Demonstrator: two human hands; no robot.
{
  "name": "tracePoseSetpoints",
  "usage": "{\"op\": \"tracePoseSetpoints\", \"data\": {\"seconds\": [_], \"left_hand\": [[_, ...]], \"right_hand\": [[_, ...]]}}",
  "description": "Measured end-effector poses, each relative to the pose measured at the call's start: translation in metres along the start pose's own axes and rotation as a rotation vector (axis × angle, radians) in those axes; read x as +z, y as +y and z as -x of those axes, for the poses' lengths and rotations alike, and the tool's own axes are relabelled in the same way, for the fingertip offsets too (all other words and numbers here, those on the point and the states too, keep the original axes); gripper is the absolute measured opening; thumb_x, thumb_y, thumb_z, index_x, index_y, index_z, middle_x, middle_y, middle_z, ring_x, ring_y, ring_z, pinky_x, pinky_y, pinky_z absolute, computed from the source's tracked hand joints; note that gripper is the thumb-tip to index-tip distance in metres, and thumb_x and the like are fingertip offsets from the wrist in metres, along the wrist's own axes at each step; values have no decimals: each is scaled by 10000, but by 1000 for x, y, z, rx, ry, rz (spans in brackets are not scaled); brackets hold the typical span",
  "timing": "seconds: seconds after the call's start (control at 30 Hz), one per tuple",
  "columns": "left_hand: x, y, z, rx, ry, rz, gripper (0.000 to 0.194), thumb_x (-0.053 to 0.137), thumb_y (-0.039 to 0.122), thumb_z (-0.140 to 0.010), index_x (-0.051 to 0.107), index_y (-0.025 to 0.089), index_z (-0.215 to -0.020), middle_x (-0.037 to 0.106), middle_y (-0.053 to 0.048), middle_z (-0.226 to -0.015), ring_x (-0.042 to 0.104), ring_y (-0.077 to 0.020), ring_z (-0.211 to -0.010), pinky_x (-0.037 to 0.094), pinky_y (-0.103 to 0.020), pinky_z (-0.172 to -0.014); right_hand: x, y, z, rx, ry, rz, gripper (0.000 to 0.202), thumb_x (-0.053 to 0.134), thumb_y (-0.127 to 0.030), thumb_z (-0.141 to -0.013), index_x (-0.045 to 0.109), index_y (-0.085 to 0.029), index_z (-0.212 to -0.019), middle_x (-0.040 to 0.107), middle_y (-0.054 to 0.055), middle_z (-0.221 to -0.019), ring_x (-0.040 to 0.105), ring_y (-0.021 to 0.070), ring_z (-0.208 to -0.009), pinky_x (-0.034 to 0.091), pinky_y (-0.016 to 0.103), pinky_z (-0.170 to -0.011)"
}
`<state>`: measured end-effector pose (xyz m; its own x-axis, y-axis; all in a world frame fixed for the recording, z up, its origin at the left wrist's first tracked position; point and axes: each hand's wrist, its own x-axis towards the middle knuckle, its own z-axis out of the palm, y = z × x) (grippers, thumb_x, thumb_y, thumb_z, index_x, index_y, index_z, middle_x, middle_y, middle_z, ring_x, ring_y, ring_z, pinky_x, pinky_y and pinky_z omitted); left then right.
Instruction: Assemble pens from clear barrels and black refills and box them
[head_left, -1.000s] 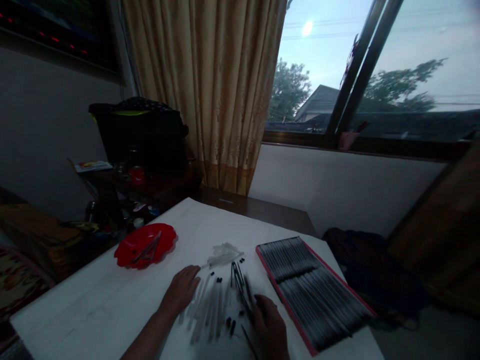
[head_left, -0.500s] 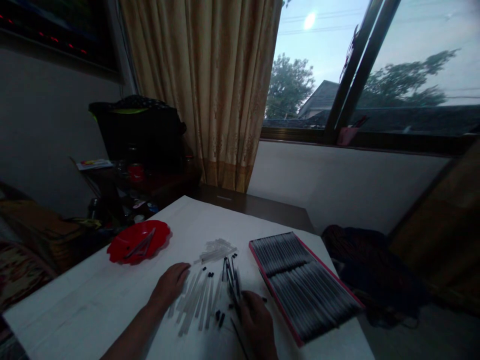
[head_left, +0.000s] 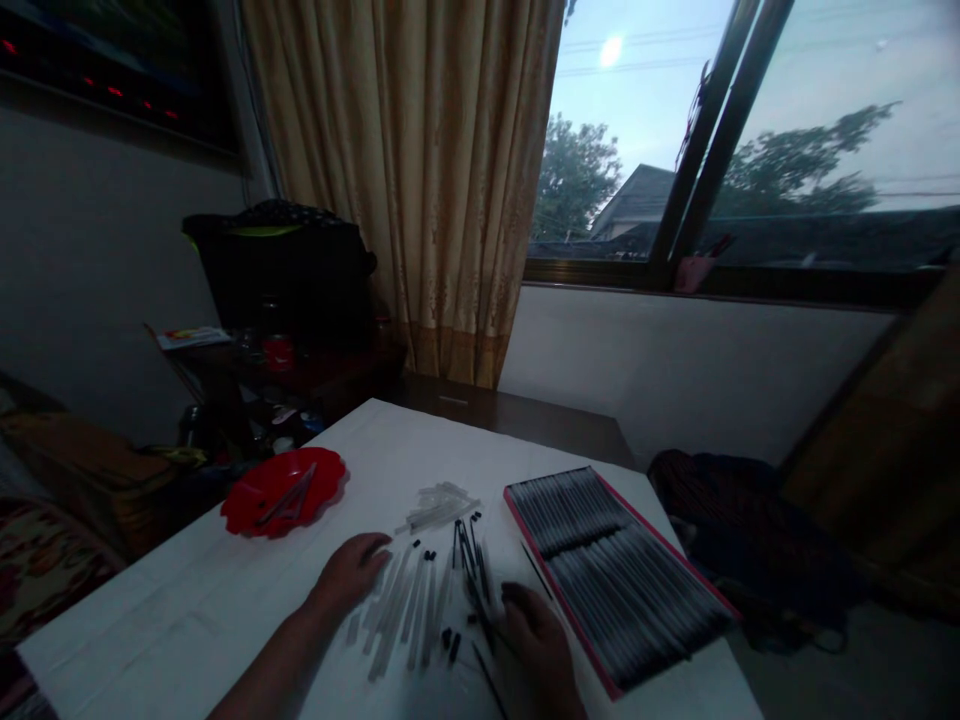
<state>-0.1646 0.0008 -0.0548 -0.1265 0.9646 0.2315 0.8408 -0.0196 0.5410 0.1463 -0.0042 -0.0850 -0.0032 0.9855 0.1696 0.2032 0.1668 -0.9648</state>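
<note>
My left hand [head_left: 351, 575] lies on the white table, fingers stretched forward and together, beside a spread of clear, thin plastic tubes [head_left: 409, 610]. It holds nothing that I can see. My right hand [head_left: 538, 635] is curled, with its fingertips close to a bunch of dark, slender rods [head_left: 474, 575]. What it may hold is hidden in shadow. Small black caps [head_left: 450, 640] lie between the hands, and a single dark rod [head_left: 489, 680] points toward me. A second heap of short clear tubes [head_left: 439, 503] sits farther back.
A red-edged box [head_left: 619, 580] packed with rows of dark pen-like sticks lies to the right. One thin dark stick [head_left: 536, 570] rests along its near side. At the left stands a red scalloped plate [head_left: 330, 490] with clear pieces in it. Curtain [head_left: 427, 180] and window are beyond.
My right hand has shifted slightly right, away from the bunch of dark rods. The thin stick beside the box now shows more. My left hand stays by the tubes; the view has tilted a little.
</note>
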Motion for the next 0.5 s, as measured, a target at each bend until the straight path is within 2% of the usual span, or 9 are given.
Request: {"op": "tracePoseSetpoints", "data": {"seconds": [0.07, 0.13, 0.3, 0.4, 0.5], "left_hand": [[3, 5, 6, 9, -8, 7, 320, 511, 367, -787, 673, 225, -1024, 701, -36, -1075, 634, -209, -1012, 501, -329, -889], [9, 10, 14, 14, 1, 17, 346, 491, 376, -803, 656, 218, -1063, 680, -50, -1123, 610, -218, -1058, 481, -354, -926], [27, 17, 29, 84, 67, 10, 331, 490, 365, -815, 646, 226, -1072, 683, -59, -1110, 605, -233, -1060, 445, -427, -973], [30, 15, 30, 89, 37, 11, 335, 492, 365, -810, 640, 238, -1082, 677, -51, -1134, 593, -240, -1088, 367, -474, -1040], [27, 11, 29, 14, -27, 61, 340, 439, 358, -830, 632, 253, -1090, 686, -25, -1124, 563, -236, -1142, 361, -458, -1049]], "right_hand": [[-7, -2, -2, 22, -32, 11, 319, 539, -359, -723, 693, -156, -914, 719, 117, -951, 661, 264, -918, 520, 341, -804], [-13, -9, -1, 3, -65, 119, 297, 524, -348, -737, 693, -171, -905, 716, 103, -935, 660, 251, -896, 510, 328, -792], [-14, -35, 14, -89, -188, 593, 179, 547, -286, -769, 685, -245, -875, 675, 47, -913, 641, 191, -798, 460, 255, -712], [-7, -48, 18, -73, -235, 840, 163, 544, -220, -778, 667, -251, -882, 668, 38, -902, 634, 183, -817, 430, 231, -686], [-3, -51, 17, -52, -276, 965, 182, 476, -162, -814, 644, -232, -821, 673, 38, -858, 635, 175, -785, 406, 221, -645]]}}
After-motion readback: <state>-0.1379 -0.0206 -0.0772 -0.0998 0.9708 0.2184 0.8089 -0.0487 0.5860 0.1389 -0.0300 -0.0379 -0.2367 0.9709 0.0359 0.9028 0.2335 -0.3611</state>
